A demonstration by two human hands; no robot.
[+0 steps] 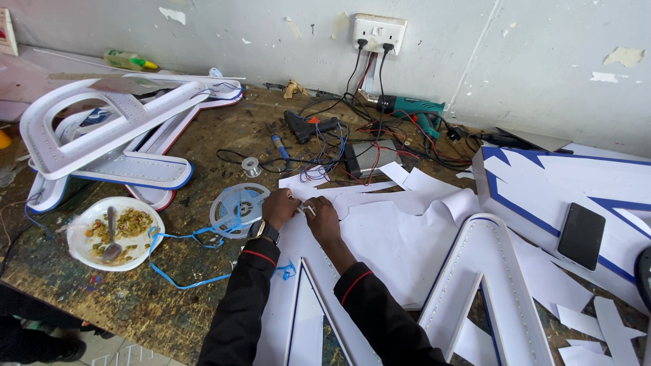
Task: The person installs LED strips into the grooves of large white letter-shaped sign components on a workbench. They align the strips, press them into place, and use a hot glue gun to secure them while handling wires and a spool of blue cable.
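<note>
— What did your hands have hold of?

— Your left hand [279,207] and right hand [320,217] met over the white paper sheets [400,237], fingers pinched shut on a small white strip [306,209] between them.

— And around you?

— An LED strip reel [237,209] lay just left of your left hand, a plate of food [116,234] farther left. A white channel letter [485,285] sat near right, a phone [581,236] beyond it, a teal heat gun [410,108] far by the wall.
</note>
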